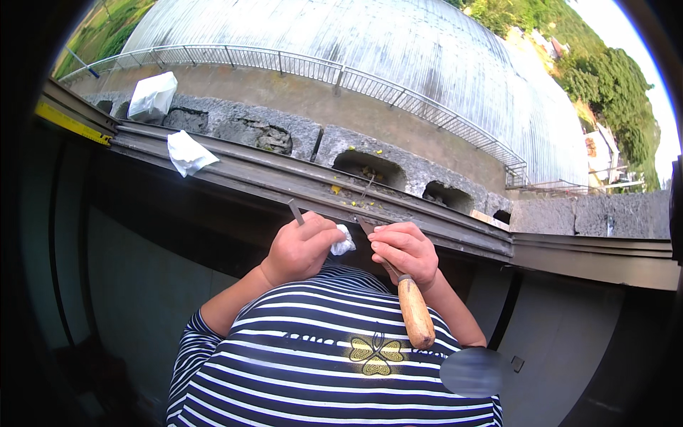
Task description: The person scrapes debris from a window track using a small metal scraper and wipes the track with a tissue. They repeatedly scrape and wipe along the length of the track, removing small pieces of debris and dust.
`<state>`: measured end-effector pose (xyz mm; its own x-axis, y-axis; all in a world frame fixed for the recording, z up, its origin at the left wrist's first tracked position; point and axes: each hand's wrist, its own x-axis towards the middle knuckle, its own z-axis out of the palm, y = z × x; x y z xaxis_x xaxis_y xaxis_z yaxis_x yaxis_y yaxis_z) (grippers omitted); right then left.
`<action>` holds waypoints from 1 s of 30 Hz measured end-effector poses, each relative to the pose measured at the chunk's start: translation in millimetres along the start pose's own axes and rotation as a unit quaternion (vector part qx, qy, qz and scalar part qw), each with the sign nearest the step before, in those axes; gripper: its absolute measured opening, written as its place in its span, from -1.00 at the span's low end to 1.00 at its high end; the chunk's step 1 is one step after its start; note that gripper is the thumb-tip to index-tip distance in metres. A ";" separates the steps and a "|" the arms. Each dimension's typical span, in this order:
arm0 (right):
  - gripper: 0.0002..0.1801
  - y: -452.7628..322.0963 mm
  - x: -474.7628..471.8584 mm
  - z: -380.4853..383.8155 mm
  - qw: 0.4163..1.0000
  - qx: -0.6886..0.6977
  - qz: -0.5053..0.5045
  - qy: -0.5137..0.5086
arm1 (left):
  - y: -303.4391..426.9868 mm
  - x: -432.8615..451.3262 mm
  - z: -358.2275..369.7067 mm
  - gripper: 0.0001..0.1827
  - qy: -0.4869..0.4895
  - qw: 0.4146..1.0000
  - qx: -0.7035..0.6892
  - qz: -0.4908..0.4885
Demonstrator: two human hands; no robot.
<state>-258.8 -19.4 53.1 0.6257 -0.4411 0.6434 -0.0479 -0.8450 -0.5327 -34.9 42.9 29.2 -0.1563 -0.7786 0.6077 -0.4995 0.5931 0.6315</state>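
Note:
My left hand (299, 248) is closed around a narrow grey metal bar (295, 211), whose end sticks up past the knuckles. The same hand pinches a crumpled white tissue (344, 241) between thumb and fingers. In my right hand (408, 251) is a narrow metal-bladed tool with a wooden handle (416, 315). My fingers grip its blade (365, 224), tip towards the window track, while the handle hangs back over my striped shirt. Both hands are just on my side of the metal sliding-window track (277, 179), where yellow crumbs (335, 189) lie scattered.
On the track's left part lies a folded white tissue (190, 153). A white packet (153, 97) rests on the hollow concrete blocks (304, 128) outside. Beyond them are a metal railing (341, 74) and a corrugated roof (373, 42). A yellow strip (72, 124) lies along the left frame.

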 end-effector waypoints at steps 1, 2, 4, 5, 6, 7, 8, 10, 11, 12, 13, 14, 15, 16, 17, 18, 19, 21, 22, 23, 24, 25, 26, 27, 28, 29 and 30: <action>-0.70 0.2 1.3 1.5 1.000 -0.003 -0.006 -0.001 | -0.3 -0.4 0.1 -0.69 0.001 1.000 -0.001 -0.001; -0.71 0.3 2.7 2.7 1.000 -0.005 -0.009 -0.003 | -0.7 -0.6 0.2 -0.69 0.002 1.000 -0.001 -0.002; -0.71 0.4 5.2 4.4 1.000 -0.010 -0.012 -0.006 | -1.3 -1.4 0.4 -0.70 0.005 1.000 -0.003 -0.004; -0.71 0.4 6.3 4.6 1.000 -0.013 -0.012 -0.007 | -1.4 -1.8 0.8 -0.70 0.006 1.000 -0.005 -0.004; -0.71 0.9 7.5 4.8 1.000 -0.016 -0.015 -0.007 | -1.5 -1.9 1.5 -0.70 0.005 1.000 -0.005 -0.004; -0.72 1.5 8.7 4.6 1.000 -0.006 -0.006 -0.005 | -1.5 -2.1 2.4 -0.71 0.005 1.000 -0.006 -0.004; -0.72 2.4 9.8 4.5 1.000 0.003 0.000 -0.002 | -1.3 -2.2 3.4 -0.71 0.003 1.000 -0.008 -0.006; -0.74 4.4 11.8 4.1 1.000 0.014 0.007 0.003 | -0.5 -2.2 6.4 -0.72 -0.001 1.000 -0.012 -0.003; -0.76 5.3 12.5 4.1 1.000 0.016 0.008 0.004 | -0.3 -1.9 7.5 -0.72 -0.004 1.000 -0.014 -0.002; -0.78 6.4 13.3 3.7 1.000 0.017 0.009 0.005 | -0.1 -1.7 8.6 -0.72 -0.003 1.000 -0.012 -0.003; -0.80 6.9 13.8 3.4 1.000 0.019 0.008 0.003 | -0.2 -1.4 9.2 -0.70 -0.002 1.000 -0.013 -0.003; -0.80 7.6 14.4 2.8 0.999 0.028 0.015 0.005 | -0.1 -1.3 9.8 -0.68 -0.003 1.000 -0.015 -0.004; -0.80 7.9 15.0 2.1 0.999 0.036 0.020 0.004 | 0.6 -1.3 10.3 -0.67 -0.004 1.000 -0.019 -0.007; -0.80 7.9 15.4 1.4 0.999 0.045 0.029 0.007 | 1.5 -1.2 10.7 -0.67 -0.005 1.000 -0.020 -0.006; -0.80 7.6 16.0 0.4 0.999 0.046 0.028 0.001 | 2.0 -1.2 10.6 -0.67 -0.006 1.000 -0.022 -0.006; -0.80 6.8 16.4 -0.5 0.998 0.047 0.031 -0.001 | 2.1 -0.9 9.6 -0.67 -0.007 1.000 -0.023 -0.006; -0.80 6.4 17.0 -1.6 0.998 0.048 0.038 -0.005 | 1.8 -0.6 8.1 -0.67 -0.006 1.000 -0.019 -0.004; -0.79 3.0 16.8 -3.1 0.999 0.033 0.030 -0.002 | 2.3 -1.4 6.3 -0.67 -0.001 1.000 -0.013 -0.007; -0.78 1.3 16.3 -4.2 0.999 0.024 0.029 0.001 | 2.5 -2.2 5.6 -0.67 -0.001 1.000 -0.013 -0.010; -0.77 -0.6 15.4 -4.8 0.999 0.016 0.028 0.005 | 2.4 -2.9 5.1 -0.67 0.000 1.000 -0.013 -0.013; -0.76 -2.4 14.3 -5.8 1.000 0.001 0.023 0.005 | 2.7 -3.8 4.9 -0.66 0.000 1.000 -0.013 -0.017; -0.75 -4.1 12.9 -6.1 1.000 -0.009 0.023 -0.007 | 2.7 -4.5 5.1 -0.66 0.003 1.000 -0.014 -0.019; -0.75 -5.8 11.3 -6.3 0.999 -0.017 0.023 -0.015 | 2.2 -4.7 5.4 -0.66 0.005 1.000 -0.015 -0.019; -0.74 -6.9 9.6 -6.2 0.999 -0.028 0.026 -0.025 | 1.4 -4.8 5.5 -0.66 0.008 1.000 -0.016 -0.020; -0.72 -9.2 7.3 -6.3 0.998 -0.042 0.029 -0.030 | 0.5 -5.2 5.1 -0.66 0.010 1.000 -0.015 -0.019; -0.72 -10.6 5.2 -6.2 0.998 -0.048 0.022 -0.021 | 0.0 -5.7 4.6 -0.66 0.012 1.000 -0.013 -0.020; -0.72 -11.5 3.3 -5.8 0.998 -0.057 0.022 -0.015 | -0.5 -6.1 4.2 -0.67 0.013 1.000 -0.012 -0.020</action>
<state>-260.6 -12.9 64.6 0.6446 -0.4712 0.6021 -0.1636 -0.8543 -0.4934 -37.3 46.5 23.3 -0.1142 -0.7966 0.5936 -0.4835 0.5666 0.6673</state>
